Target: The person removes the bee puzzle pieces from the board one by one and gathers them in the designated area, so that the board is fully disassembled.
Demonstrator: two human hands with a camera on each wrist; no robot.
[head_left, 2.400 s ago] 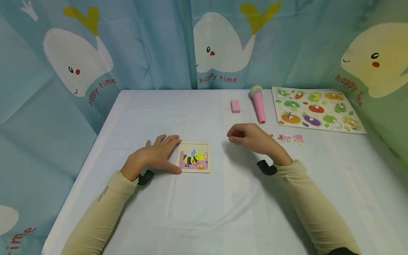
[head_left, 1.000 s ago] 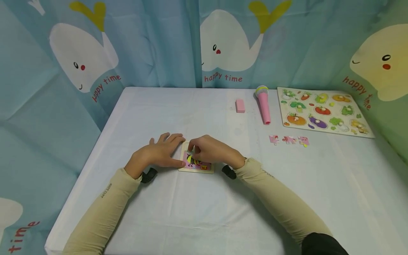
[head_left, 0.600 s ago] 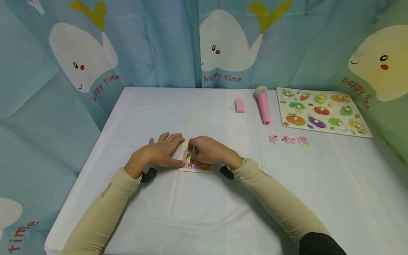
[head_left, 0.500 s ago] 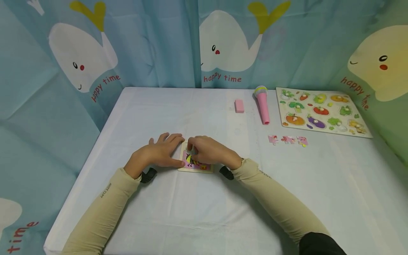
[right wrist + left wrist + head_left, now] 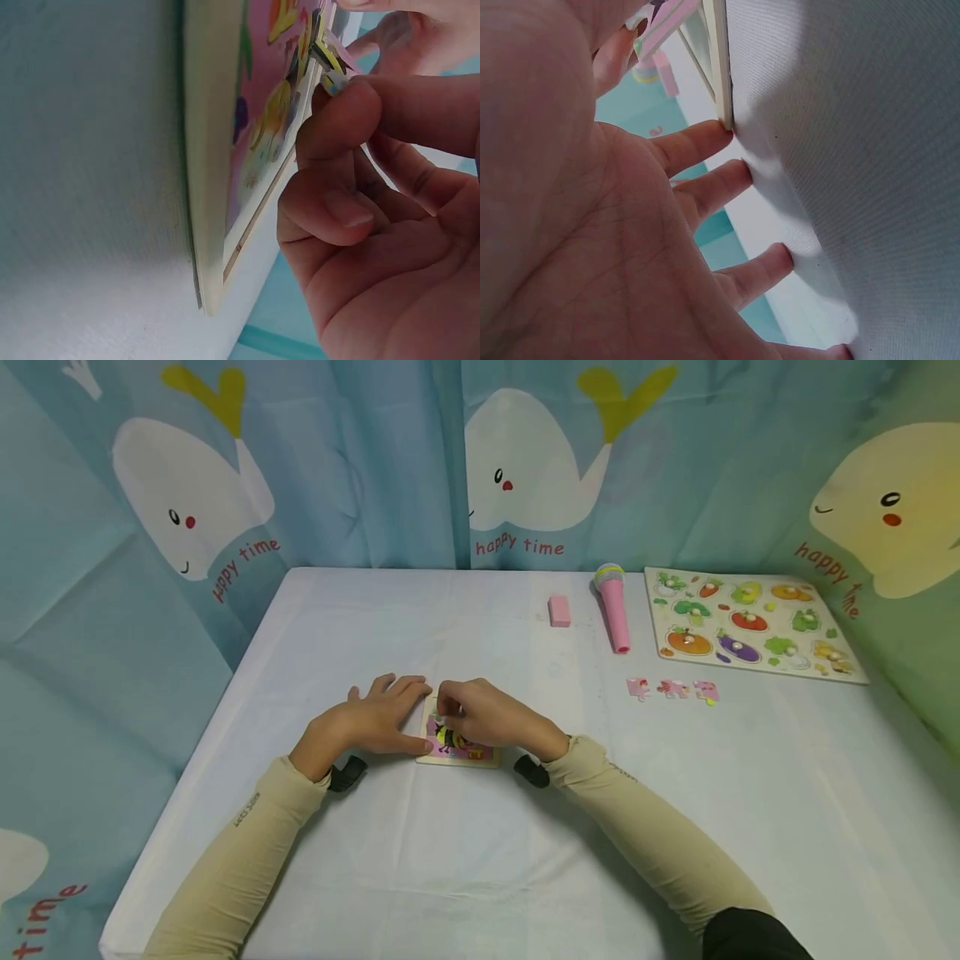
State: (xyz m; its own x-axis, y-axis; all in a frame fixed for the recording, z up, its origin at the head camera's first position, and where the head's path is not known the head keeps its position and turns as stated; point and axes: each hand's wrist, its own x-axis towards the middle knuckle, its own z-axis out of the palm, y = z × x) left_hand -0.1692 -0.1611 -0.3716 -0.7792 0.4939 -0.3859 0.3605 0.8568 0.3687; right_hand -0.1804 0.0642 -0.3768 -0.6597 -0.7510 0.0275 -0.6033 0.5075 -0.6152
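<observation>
A small square puzzle board point(image 5: 457, 762) with a bee picture and a pale wooden frame point(image 5: 208, 187) lies flat on the white table. My left hand point(image 5: 371, 722) rests at its left side, fingers spread and thumb at the lower left corner; in the left wrist view a fingertip touches the frame's corner point(image 5: 724, 112). Over the board's upper part, my right hand point(image 5: 491, 714) pinches a small puzzle piece point(image 5: 334, 79) between thumb and index finger, tilted up from the board. The right hand hides the board's upper right area.
Three loose pink puzzle pieces point(image 5: 672, 689) lie to the right. Behind them are a pink eraser-like block point(image 5: 559, 611), a pink toy microphone point(image 5: 615, 614) and a large vegetable puzzle board point(image 5: 750, 625). A blue curtain point(image 5: 360, 468) with whales stands behind the table.
Since the earliest frame, my right hand has moved left from beside the loose pieces to the bee board. In the latest frames it has lifted slightly, while my left hand stays in place.
</observation>
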